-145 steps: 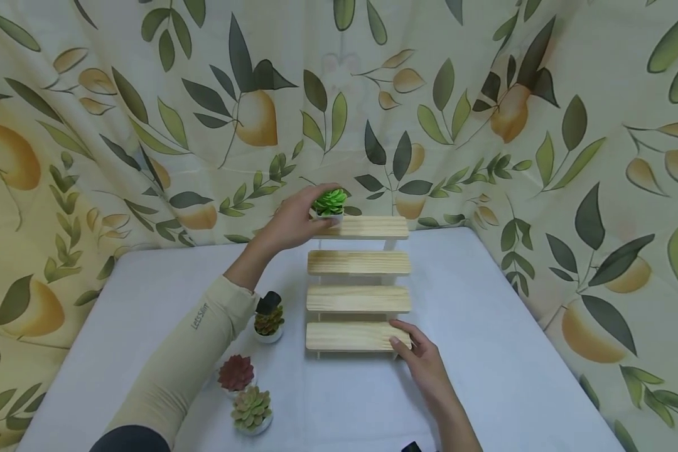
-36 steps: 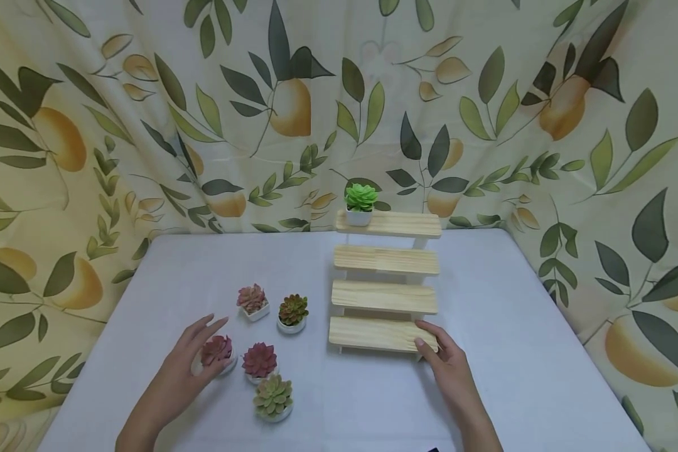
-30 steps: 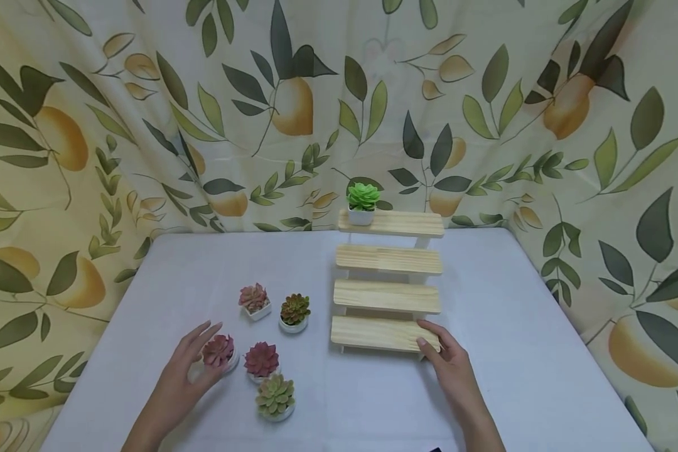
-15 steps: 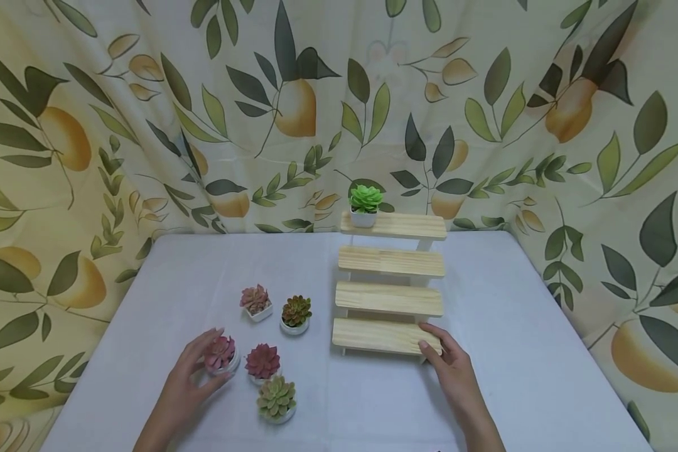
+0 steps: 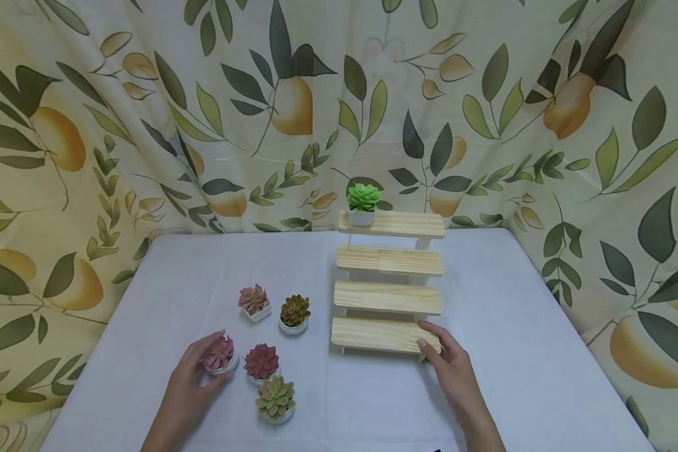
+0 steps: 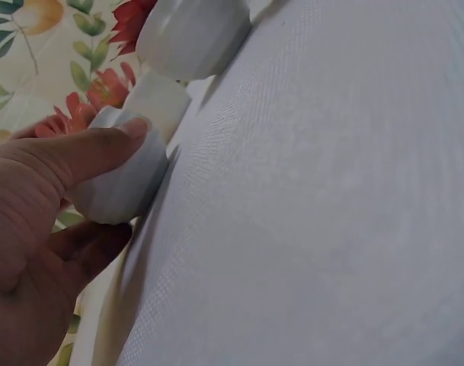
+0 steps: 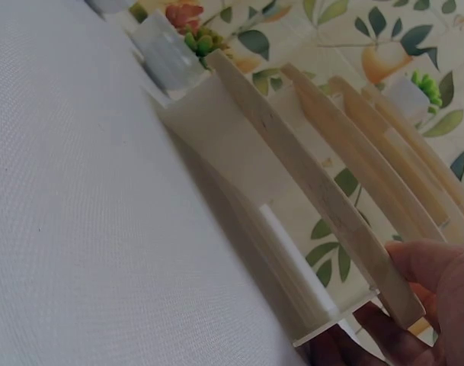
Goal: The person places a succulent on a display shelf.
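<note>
My left hand (image 5: 189,380) pinches the white round pot of a pink potted succulent (image 5: 219,353) at the table's left. In the left wrist view the thumb presses that ribbed pot (image 6: 125,183), fingers partly hidden behind it. My right hand (image 5: 451,364) holds the right end of the lowest step of a four-step wooden display stand (image 5: 381,334). In the right wrist view its thumb lies on the board (image 7: 323,206), with fingers beneath near the white support. A bright green succulent (image 5: 363,199) in a white pot stands on the top step's left end.
Between left hand and stand are a dark red succulent (image 5: 262,361), a pale green one (image 5: 275,397), a brownish-green one (image 5: 294,311) and a pink one in a square pot (image 5: 254,300). A white cloth covers the table (image 5: 361,408); a fruit-patterned curtain (image 5: 339,125) hangs behind.
My left hand has let go of the bright green succulent on the top step, come down to the lower left and closed on the pink succulent's pot. The right hand stays on the stand.
</note>
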The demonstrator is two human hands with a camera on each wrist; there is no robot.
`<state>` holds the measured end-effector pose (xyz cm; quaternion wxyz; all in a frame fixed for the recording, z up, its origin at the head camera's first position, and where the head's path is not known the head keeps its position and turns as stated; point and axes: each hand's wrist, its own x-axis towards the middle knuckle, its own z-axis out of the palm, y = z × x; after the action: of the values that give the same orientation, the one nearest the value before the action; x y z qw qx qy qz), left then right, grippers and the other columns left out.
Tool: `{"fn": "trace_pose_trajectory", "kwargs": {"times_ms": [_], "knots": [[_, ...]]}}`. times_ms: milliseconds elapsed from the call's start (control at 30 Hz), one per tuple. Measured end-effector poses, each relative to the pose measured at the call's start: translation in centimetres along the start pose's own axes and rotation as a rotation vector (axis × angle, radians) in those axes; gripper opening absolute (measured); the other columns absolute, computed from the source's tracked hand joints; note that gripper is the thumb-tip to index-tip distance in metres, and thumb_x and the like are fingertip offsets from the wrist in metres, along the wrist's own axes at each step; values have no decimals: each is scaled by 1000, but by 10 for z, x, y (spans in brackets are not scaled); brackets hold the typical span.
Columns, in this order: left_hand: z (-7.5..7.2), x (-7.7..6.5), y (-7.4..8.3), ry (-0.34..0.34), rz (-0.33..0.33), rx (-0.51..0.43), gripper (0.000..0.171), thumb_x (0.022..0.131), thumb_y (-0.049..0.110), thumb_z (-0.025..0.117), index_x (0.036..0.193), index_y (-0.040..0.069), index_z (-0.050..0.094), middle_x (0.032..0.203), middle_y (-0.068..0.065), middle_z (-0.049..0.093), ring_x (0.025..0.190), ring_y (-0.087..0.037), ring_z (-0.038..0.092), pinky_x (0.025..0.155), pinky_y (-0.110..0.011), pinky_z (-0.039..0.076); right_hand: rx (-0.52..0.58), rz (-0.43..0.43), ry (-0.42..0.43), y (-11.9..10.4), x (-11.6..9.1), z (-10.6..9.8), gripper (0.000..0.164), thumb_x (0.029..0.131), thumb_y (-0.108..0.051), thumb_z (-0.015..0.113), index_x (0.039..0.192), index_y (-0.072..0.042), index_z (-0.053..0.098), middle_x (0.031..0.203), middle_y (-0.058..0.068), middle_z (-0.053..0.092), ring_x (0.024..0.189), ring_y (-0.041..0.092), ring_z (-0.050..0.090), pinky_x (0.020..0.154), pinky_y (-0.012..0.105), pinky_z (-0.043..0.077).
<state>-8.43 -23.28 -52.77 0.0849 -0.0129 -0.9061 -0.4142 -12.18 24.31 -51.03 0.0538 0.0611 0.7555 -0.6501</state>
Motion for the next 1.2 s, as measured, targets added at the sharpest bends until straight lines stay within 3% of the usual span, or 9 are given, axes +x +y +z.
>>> {"fn": "trace_pose_trajectory", "kwargs": {"times_ms": [200,367,467,667,767,1000,1200], "knots": [[1,0,4,11,-12,26,86,76,4,93,151,20,53,141,-1,55,136,-24,48,107,-47,44,-5,-4,-1,0,0,0,55,103,-37,66,151,-13,51,165,7,31,150,28,30,101,13,39],[1,0,7,30,-18,36,84,74,2,93,148,18,55,138,-3,58,132,-25,52,103,-52,47,-23,-7,9,-1,2,1,54,103,-36,66,149,-13,53,164,7,33,151,27,30,102,14,38],[0,1,9,37,-14,56,84,74,4,94,147,18,56,137,-2,59,130,-23,53,104,-47,48,-18,-10,16,-1,2,2,52,103,-34,67,148,-12,53,164,9,34,150,28,31,101,13,40],[-5,8,13,121,104,78,88,67,-3,96,145,15,59,127,-4,64,108,-20,63,91,-11,46,-19,-14,26,0,1,2,51,103,-32,66,148,-10,54,164,11,34,150,30,31,100,13,40],[-8,12,17,145,158,75,91,64,-7,96,145,14,59,124,-3,65,102,-16,63,87,-11,47,-29,-12,24,-1,1,1,51,103,-33,67,148,-12,54,164,10,33,150,30,30,104,18,39],[-15,23,32,116,197,43,90,67,-4,95,146,15,58,126,1,63,106,-10,60,89,-11,45,-44,-2,20,-2,0,0,52,103,-35,66,148,-13,54,165,8,32,152,29,26,115,42,32],[-24,40,52,85,254,51,88,70,2,95,148,17,56,133,0,62,107,-14,62,92,-13,46,-33,9,28,-2,0,0,51,103,-34,67,148,-13,54,165,9,32,152,30,27,115,43,32]]}}
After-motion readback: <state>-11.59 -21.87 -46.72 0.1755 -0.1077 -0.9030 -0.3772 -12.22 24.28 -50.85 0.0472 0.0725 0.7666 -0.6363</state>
